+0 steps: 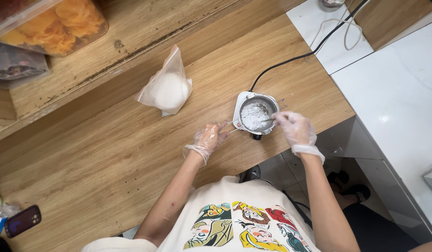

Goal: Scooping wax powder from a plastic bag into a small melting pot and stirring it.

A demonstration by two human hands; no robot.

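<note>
My left hand [207,139] pinches the wire handle of the small metal pot [256,113] at frame centre; the handle points lower left. My right hand [295,128] holds a spoon [268,120] in its white powder. A clear bag [166,88] lies on the worktop [99,154], upper left of the pot.

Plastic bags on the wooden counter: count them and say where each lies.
2. One clear bag of white powder lies left of the small metal pot. One crumpled bag sits at the far left edge beside a phone. Others may lie outside the frame.

Both gloved hands forward: left hand [207,139] fingers pinched, right hand [294,129] fingers curled.
</note>
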